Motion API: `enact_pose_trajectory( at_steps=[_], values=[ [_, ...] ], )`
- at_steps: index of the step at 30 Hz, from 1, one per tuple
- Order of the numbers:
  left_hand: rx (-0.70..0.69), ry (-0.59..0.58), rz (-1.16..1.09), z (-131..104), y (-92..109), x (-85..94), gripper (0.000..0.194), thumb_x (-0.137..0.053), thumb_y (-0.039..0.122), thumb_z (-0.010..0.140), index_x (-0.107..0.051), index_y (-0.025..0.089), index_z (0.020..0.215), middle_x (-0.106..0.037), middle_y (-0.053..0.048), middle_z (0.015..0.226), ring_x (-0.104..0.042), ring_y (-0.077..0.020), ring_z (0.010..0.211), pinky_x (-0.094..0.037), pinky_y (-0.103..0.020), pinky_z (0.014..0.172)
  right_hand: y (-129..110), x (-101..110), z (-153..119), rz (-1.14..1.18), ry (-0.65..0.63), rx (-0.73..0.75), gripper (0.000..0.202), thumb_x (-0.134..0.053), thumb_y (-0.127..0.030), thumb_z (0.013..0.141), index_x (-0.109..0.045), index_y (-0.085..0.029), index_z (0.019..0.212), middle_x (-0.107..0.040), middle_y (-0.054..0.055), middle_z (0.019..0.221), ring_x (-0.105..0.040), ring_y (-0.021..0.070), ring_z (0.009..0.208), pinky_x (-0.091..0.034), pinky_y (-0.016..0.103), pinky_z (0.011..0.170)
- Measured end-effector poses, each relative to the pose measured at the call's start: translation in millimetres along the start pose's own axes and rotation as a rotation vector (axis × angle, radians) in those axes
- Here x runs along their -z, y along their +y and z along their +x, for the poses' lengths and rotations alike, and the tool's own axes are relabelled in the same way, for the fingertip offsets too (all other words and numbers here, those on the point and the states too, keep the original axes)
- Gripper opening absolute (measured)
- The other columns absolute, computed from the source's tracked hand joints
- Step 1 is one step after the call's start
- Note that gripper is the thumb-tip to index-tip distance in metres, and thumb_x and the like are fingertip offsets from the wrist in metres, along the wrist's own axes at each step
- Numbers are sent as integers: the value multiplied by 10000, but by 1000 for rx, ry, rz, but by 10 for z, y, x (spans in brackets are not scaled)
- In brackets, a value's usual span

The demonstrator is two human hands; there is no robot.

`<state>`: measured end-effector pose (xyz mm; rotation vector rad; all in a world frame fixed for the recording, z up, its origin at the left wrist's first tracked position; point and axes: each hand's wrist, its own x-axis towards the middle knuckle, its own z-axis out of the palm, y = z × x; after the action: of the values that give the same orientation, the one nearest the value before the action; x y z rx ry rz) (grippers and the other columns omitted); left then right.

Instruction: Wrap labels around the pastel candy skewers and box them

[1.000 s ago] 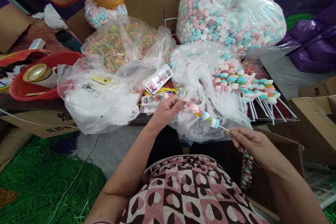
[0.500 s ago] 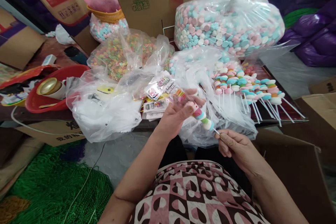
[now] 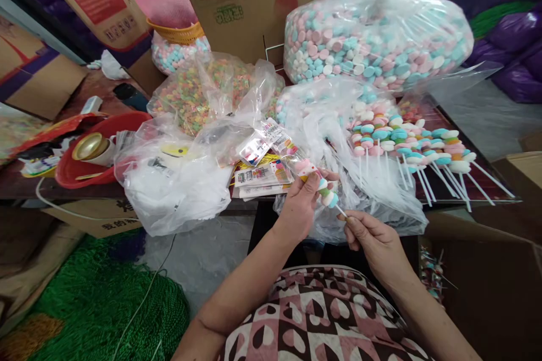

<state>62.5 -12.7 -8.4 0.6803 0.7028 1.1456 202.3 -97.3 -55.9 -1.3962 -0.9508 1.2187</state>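
Note:
Between my hands, above my lap, is a marshmallow skewer in pink, white, green and blue on a white stick. My left hand is closed around its upper part, thumb on top. A printed clear wrapper extends from that hand toward the back left; how far it covers the marshmallows is hard to see. My right hand pinches the lower end of the stick between thumb and fingers. Finished-looking skewers lie in a pile on the right, their sticks pointing toward me. Flat printed wrappers lie left of my left hand.
A large bag of marshmallows stands at the back, near a bag of small colourful candies. White plastic bags and a red basin lie to the left. An open carton holding skewers stands at lower right.
My left hand has slid down along the skewer and its fingers have closed more around it. The right hand still pinches the stick. The view has shifted slightly.

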Motion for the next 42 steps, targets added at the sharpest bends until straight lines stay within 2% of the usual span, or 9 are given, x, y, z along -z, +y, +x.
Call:
enact_pose_trajectory(
  at_steps=[6,12,16,23,27,29,35,39,42],
  values=[
    [-106,-72,-35,51,320,118,551,-832,466,672,-613,276,1140,-649,-61,1254,-648,-242,1079,-513,-361,899,52,-29,2,32,-38,-14,347,-672,-534,830,-707,-195,898,-515,-34,556,-455,119,472,-395,263,473],
    [-136,79,-13,110,330,31,285,-752,395,767,-652,214,964,-667,9,737,-682,-161,772,-532,-336,828,-20,-12,-11,-62,32,2,317,-725,-513,784,-706,-211,878,-554,-19,614,-484,133,534,-422,274,522],
    [-108,101,-88,107,203,-23,182,-708,357,786,-620,198,800,-596,33,653,-680,-154,707,-538,-359,849,17,-19,-29,3,42,-15,308,-698,-507,821,-686,-207,890,-495,-43,526,-443,120,487,-375,257,485],
    [-112,-41,-109,43,200,-11,178,-670,370,824,-623,203,784,-616,16,686,-676,-166,752,-519,-398,924,-53,-6,-61,485,-273,-353,299,-725,-470,812,-634,-187,773,-252,-124,392,-167,33,312,-184,190,336],
    [-100,-93,-87,-13,220,-46,196,-662,396,830,-643,211,768,-615,0,680,-669,-180,783,-518,-382,907,-82,5,-56,555,-424,-433,309,-739,-466,797,-626,-188,724,-230,-129,362,-146,31,279,-181,190,309],
    [-78,-97,-42,-33,201,-55,201,-685,403,812,-647,214,757,-619,-4,683,-669,-186,810,-513,-372,909,-64,-10,-49,518,-377,-415,322,-745,-481,790,-642,-181,734,-267,-120,361,-183,34,282,-194,192,318],
    [45,-110,73,-29,145,29,257,-744,408,772,-658,190,878,-695,-37,825,-670,-192,883,-495,-318,838,-5,-49,-19,346,-9,-174,335,-824,-463,715,-711,-187,867,-512,-60,446,-471,94,431,-384,235,484],
    [-33,-111,-35,21,247,114,436,-775,416,746,-620,237,1112,-713,-55,1090,-700,-215,942,-509,-331,812,37,-50,-10,326,26,-156,335,-828,-466,701,-719,-206,881,-514,-68,436,-462,107,425,-384,264,500],
    [-94,-69,-94,68,299,143,333,-734,419,792,-644,214,1038,-739,-43,929,-717,-217,898,-529,-347,823,93,-47,-12,254,35,-120,317,-812,-464,720,-727,-210,889,-535,-59,464,-471,113,450,-374,268,504]
  ],
)
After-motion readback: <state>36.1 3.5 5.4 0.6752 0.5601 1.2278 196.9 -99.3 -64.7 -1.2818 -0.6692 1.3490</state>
